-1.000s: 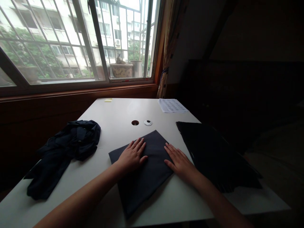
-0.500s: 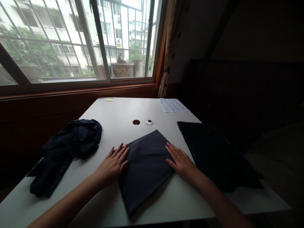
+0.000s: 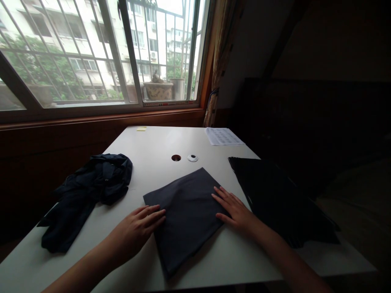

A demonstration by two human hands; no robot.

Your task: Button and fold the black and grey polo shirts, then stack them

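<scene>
A folded dark grey cloth [image 3: 186, 211] lies flat on the white table [image 3: 152, 146], one corner pointing away from me. My left hand [image 3: 137, 230] lies flat at the cloth's left edge, fingers stretched out and pointing right, fingertips on the fabric. My right hand [image 3: 233, 209] rests flat on the cloth's right corner, fingers spread. Neither hand holds anything.
A crumpled dark blue garment [image 3: 88, 191] lies at the left of the table. A black folded cloth [image 3: 275, 199] lies at the right edge. Farther back are a round cable hole [image 3: 176, 158], its white cap [image 3: 192, 158], a printed paper sheet [image 3: 222, 136] and a yellow note [image 3: 141, 128].
My left hand slid off the middle of the grey cloth to its left edge and back toward me. My right hand stayed near the right corner, shifting slightly toward me.
</scene>
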